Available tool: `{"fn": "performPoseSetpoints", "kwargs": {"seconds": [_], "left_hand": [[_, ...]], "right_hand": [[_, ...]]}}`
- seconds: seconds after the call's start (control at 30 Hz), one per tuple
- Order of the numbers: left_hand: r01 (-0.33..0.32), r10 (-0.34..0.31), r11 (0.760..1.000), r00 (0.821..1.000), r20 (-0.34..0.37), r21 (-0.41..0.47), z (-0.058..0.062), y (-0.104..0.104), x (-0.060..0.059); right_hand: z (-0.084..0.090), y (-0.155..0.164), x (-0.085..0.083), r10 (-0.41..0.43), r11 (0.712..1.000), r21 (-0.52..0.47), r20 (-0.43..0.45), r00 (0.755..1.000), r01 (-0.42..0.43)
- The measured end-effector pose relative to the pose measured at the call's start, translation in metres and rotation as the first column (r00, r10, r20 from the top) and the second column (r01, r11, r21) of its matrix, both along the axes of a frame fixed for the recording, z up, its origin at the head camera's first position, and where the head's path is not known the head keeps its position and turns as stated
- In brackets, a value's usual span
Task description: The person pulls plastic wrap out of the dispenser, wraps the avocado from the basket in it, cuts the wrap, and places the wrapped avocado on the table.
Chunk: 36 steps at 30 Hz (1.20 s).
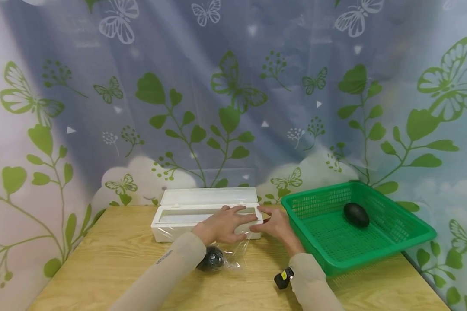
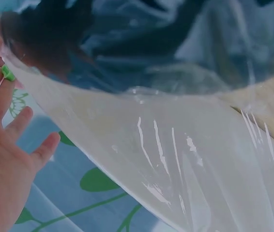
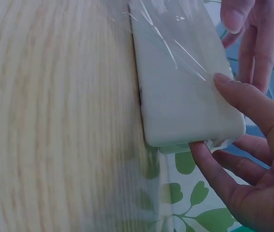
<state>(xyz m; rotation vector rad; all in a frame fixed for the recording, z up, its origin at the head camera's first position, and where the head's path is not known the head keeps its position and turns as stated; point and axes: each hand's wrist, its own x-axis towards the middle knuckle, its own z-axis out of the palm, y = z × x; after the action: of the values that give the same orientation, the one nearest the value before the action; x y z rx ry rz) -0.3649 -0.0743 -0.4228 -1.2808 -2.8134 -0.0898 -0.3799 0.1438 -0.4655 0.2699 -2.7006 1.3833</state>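
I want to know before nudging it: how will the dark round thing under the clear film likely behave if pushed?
The dark round thing would probably roll, given its curved sides. The glossy clear film over it may make it slippery. That film stretches toward the white box, so it might pull taut or crumple.

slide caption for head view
Left hand and right hand at an open white box, clear film over a dark round object, green basket at right
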Motion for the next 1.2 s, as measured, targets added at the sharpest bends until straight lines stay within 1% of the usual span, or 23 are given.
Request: {"fn": "performPoseSetpoints", "kwargs": {"seconds": [0.13, 0.2, 0.47, 0.77, 0.83, 1.07, 1.2], "left_hand": [[-0.007, 0.007, 1.0, 1.0, 0.011, -0.001, -0.001, -0.001, 0.0], [-0.01, 0.01, 1.0, 1.0, 0.016, -0.002, -0.001, -0.001, 0.0], [-0.025, 0.025, 1.0, 0.999, 0.024, 0.011, -0.003, -0.004, -0.001], [-0.017, 0.015, 0.998, 0.999, 0.041, 0.056, -0.002, -0.006, 0.001], [-0.018, 0.016, 0.998, 0.999, 0.038, 0.059, -0.003, -0.006, 0.001], [-0.014, 0.014, 0.999, 1.0, -0.004, 0.052, -0.006, -0.01, -0.001], [-0.021, 0.021, 0.999, 1.0, -0.011, 0.046, -0.007, -0.018, -0.002]], "right_hand": [[-0.002, -0.003, 0.0, -0.029, 0.996, 0.084, -0.038, 0.999, 0.032], [-0.003, -0.004, 0.0, -0.039, 0.995, 0.095, -0.042, 0.998, 0.043], [0.0, -0.002, 0.002, -0.034, 0.999, 0.042, -0.022, 0.999, 0.035], [-0.002, -0.001, 0.002, -0.008, 1.0, 0.003, -0.056, 0.998, 0.008], [-0.002, 0.0, 0.002, -0.005, 1.0, -0.002, -0.057, 0.998, 0.005], [-0.002, 0.0, 0.003, -0.004, 1.0, -0.01, -0.05, 0.999, 0.003], [-0.003, 0.002, 0.002, -0.013, 1.0, -0.008, -0.045, 0.999, 0.013]]}}
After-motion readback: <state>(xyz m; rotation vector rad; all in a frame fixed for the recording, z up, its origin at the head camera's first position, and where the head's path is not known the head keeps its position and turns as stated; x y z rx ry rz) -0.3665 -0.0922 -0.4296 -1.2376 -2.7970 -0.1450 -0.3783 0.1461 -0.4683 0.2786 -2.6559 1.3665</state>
